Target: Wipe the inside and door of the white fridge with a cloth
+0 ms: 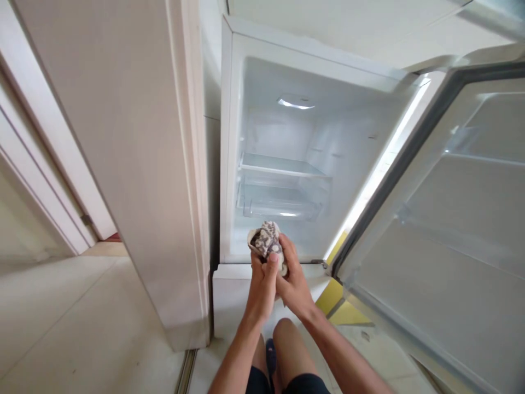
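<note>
A bunched-up patterned cloth, cream and grey-brown, is gripped between both my hands in front of the open fridge. My left hand wraps its lower left side, with the thumb lying across it. My right hand closes round its right side. Parts of the cloth are hidden under the fingers. Behind it, inside the fridge, are a glass shelf and a clear drawer.
The fridge door stands wide to the right. A white lower compartment front juts out below the opening. A pale door frame rises close on the left. Yellow pieces lie on the floor by the door hinge. My knees are below my hands.
</note>
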`<state>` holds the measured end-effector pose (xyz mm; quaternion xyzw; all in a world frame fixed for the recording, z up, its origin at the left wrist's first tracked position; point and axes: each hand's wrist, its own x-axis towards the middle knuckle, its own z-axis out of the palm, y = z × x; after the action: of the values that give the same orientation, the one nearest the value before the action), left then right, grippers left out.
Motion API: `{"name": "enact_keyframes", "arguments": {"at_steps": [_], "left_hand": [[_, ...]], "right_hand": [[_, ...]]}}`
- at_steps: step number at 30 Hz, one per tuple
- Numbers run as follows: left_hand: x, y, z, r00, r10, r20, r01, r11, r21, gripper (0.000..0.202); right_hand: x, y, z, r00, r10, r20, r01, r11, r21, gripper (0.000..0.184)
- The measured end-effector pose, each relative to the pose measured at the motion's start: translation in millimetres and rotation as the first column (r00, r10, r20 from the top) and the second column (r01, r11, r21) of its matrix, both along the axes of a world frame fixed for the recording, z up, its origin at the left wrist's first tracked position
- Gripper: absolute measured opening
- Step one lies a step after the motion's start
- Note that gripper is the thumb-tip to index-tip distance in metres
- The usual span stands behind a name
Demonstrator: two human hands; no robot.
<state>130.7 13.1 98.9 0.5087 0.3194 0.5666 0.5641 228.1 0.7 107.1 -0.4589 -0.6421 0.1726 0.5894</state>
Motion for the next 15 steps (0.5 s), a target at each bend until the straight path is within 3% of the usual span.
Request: {"name": "enact_keyframes", "arguments": {"at_steps": [2, 5, 8, 15], "left_hand": [[-13, 11, -0.5, 0.999, 0.006, 0.051, -0.004, 1.000, -0.027, 0.082], [-29, 22, 2.9, 0.995, 0.023, 0.101, -0.017, 0.998, -0.067, 0.093], [-39, 28, 7.9, 0.991, 0.061, 0.123, -0.053, 0.996, -0.066, 0.097], [-58, 38, 4.7, 0.961, 0.256, 0.100, -0.249, 0.965, -0.079, 0.072]], "right_hand": [[-5, 3, -1.1, 0.979, 0.201, -0.030, -0.203, 0.975, -0.087, 0.080], [-11, 7, 5.9, 0.901, 0.408, -0.147, -0.431, 0.879, -0.205, 0.098], [-19, 13, 15.1, 0.841, 0.489, -0.229, -0.536, 0.811, -0.236, 0.108], [-25, 29, 14.8, 0.707, 0.614, -0.351, -0.693, 0.701, -0.168, 0.108]]}}
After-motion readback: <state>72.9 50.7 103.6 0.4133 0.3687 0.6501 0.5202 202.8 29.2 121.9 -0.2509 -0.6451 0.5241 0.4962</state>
